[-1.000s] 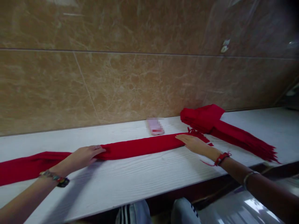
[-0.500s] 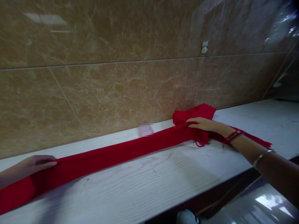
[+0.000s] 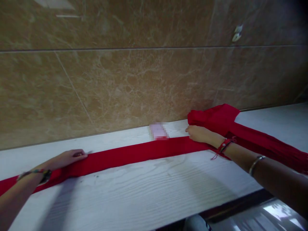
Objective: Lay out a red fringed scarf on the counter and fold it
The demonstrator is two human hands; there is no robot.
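Note:
A red scarf [image 3: 141,154], folded into a long flat strip, stretches across the white table. My left hand [image 3: 68,159] is closed on its upper edge at the left, thumb and fingers pinched together. Toward the scarf's right end, my right hand [image 3: 203,134] has its fingers curled closed at the upper edge. My right wrist and forearm cover the end of the strip. Behind that hand lies more red fabric [image 3: 216,117], bunched against the wall and trailing off to the right.
A small pale pink item [image 3: 158,130], blurred out, lies between scarf and wall. The brown marbled wall [image 3: 134,86] borders the white table [image 3: 134,192] at the back. Beyond the front edge a shiny surface [image 3: 271,216] shows at lower right.
My left hand has moved right along the scarf, bringing its wrist into view. My right hand has shifted slightly, and the fringe below it no longer shows. The view has tilted downward.

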